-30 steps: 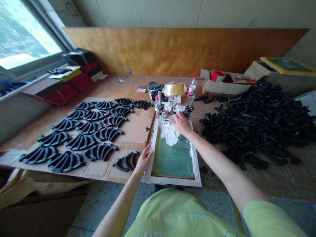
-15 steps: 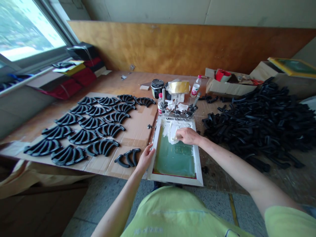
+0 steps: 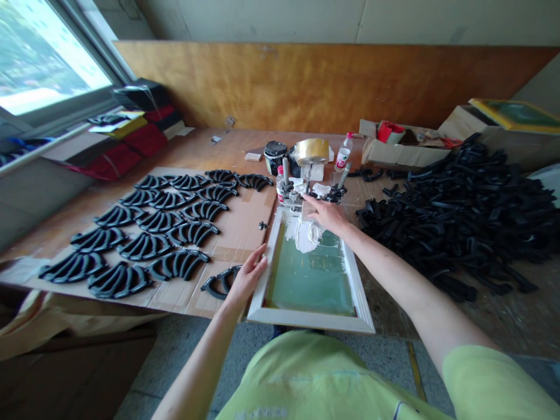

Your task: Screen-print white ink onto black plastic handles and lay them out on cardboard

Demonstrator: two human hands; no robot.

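A screen printing frame [image 3: 311, 319] with a pale border and green mesh lies before me, its near end tilted up. My left hand [image 3: 250, 273] is at its left side, fingers closed against the border. White ink [image 3: 306, 235] is heaped on the far part of the mesh. My right hand [image 3: 327, 214] is at the far end, index finger stretched toward the metal hinge clamp [image 3: 294, 197], the other fingers around a beige squeegee [image 3: 308, 211] that is partly hidden. Left of the frame, black curved handles [image 3: 144, 244] lie in fanned groups on cardboard.
A large pile of black parts [image 3: 455, 216] covers the right side. Behind the clamp are a roll of tape [image 3: 311, 150], an ink tub [image 3: 275, 156] and a bottle [image 3: 345, 153]. An open carton [image 3: 406, 153] stands at the back right, and a wooden board [image 3: 306, 87] closes the rear.
My right hand has moved away from me with the squeegee, to the far end of the mesh. The frame's near end has risen, with my left hand at its side.
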